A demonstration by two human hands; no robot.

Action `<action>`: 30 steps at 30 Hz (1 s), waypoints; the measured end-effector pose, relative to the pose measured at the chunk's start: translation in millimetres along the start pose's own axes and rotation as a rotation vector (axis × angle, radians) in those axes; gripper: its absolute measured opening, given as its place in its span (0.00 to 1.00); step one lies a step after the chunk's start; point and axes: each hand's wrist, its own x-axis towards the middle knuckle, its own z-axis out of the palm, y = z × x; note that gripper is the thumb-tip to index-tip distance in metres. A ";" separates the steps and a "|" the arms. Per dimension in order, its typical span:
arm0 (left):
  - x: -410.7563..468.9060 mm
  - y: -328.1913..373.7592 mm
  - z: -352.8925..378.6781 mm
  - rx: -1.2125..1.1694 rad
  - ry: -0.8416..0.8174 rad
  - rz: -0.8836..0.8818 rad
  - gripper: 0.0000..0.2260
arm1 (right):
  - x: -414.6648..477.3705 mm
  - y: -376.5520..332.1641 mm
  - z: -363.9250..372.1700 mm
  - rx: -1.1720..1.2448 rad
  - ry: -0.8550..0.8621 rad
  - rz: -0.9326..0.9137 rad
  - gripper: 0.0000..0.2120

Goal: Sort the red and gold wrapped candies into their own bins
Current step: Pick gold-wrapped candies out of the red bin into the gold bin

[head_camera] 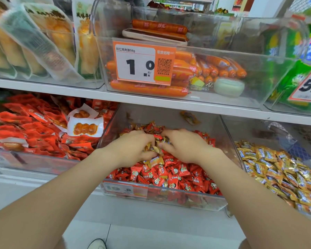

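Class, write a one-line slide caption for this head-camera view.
Left hand and right hand grip gold candies in the red-candy bin; the gold-candy bin sits to its right.

Shop shelving | upper shelf (pixel 151 99): clear pouch bin (pixel 61 83), sausage bin (pixel 250 87), green-pack bin (pixel 276 108), side by side | lower shelf (pixel 16 178): snack-packet bin (pixel 25 162), red candy bin (pixel 196 203), gold candy bin (pixel 250 130), left to right
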 end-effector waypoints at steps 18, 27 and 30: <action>-5.9 30.5 -11.8 -0.786 0.294 -0.150 0.12 | -49.3 14.6 -38.0 1.134 0.104 0.470 0.13; -13.6 63.9 -13.3 -0.915 0.164 -0.186 0.13 | -103.7 38.5 -66.4 1.711 0.212 0.495 0.07; -14.5 91.9 -12.0 -0.880 0.141 -0.129 0.15 | -131.7 69.9 -66.1 1.117 0.397 0.492 0.07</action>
